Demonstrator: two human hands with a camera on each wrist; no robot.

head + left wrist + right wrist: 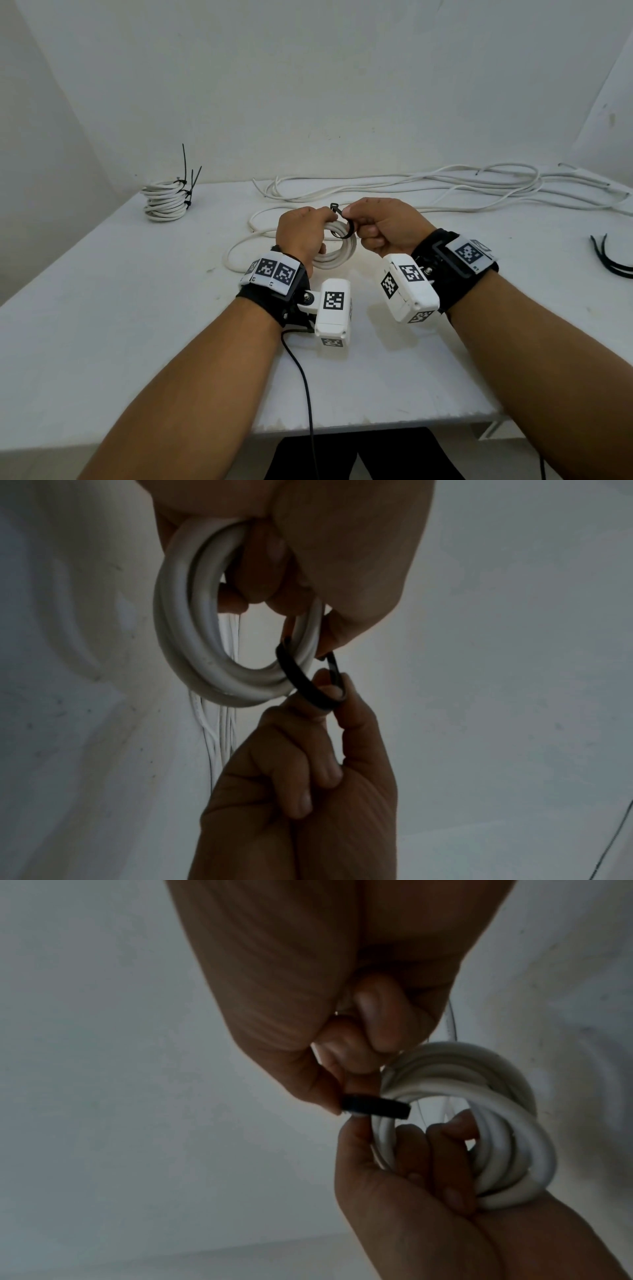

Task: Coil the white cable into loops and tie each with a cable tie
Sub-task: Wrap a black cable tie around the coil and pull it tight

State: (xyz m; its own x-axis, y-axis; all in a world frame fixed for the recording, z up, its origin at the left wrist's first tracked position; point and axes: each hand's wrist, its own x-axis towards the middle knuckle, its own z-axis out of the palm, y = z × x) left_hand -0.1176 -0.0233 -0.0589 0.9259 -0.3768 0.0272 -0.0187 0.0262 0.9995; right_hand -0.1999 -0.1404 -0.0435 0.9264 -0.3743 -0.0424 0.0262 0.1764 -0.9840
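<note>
My left hand [305, 229] grips a small coil of white cable [337, 255] held just above the table; its fingers pass through the coil [192, 647] [479, 1096]. A black cable tie [344, 224] is looped around the coil's strands [308, 685] [373, 1106]. My right hand [376, 222] pinches that tie between thumb and forefinger [346, 693], the other fingers curled. The tie's head sticks up between the two hands. The cable's loose tail runs left on the table [239, 253].
A stack of tied white coils [166, 200] with black tie tails sticking up stands at the back left. Long loose white cable [462, 186] sprawls along the back edge. Spare black cable ties [611, 257] lie at the right. The white table [137, 325] ends close to me.
</note>
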